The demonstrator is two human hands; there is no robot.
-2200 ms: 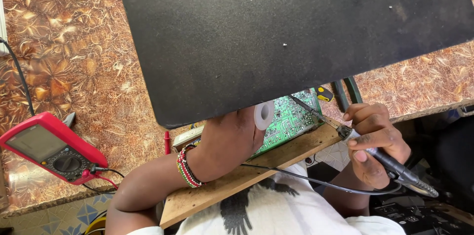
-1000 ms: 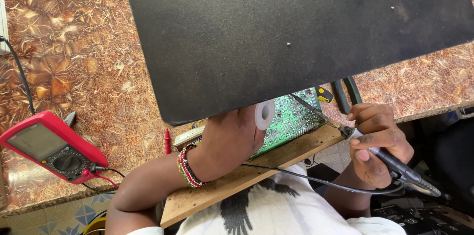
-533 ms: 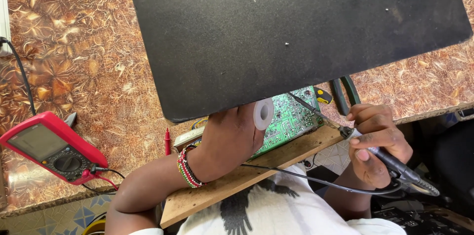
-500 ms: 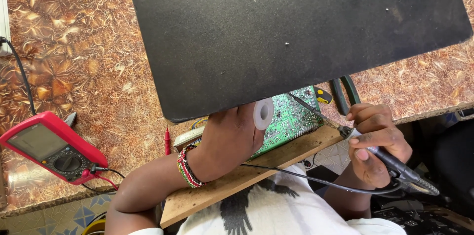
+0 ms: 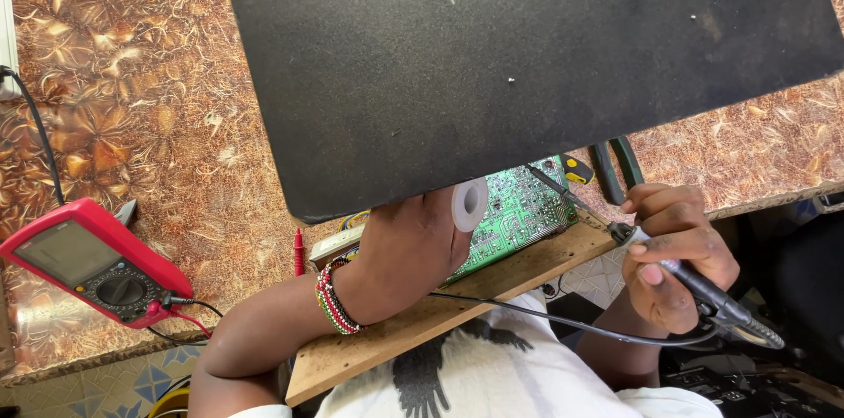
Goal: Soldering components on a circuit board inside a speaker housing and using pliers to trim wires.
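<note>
Green circuit board (image 5: 519,211) on wooden plank (image 5: 492,282) beneath black panel (image 5: 527,58), right hand (image 5: 673,255) fingers closed around soldering iron (image 5: 668,264), tip on board, left hand (image 5: 409,247) fingers hidden, white spool (image 5: 469,204) beside, red multimeter (image 5: 92,260) far left.

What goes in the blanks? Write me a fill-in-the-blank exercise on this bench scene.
1. The right hand holds a soldering iron whose tip points at the ____ circuit board.
2. The left hand has a ____ spool in its grip.
3. The multimeter at the table's left edge has a ____ casing.
4. The circuit board rests on a ____ plank.

Missing words: green; white; red; wooden
</note>
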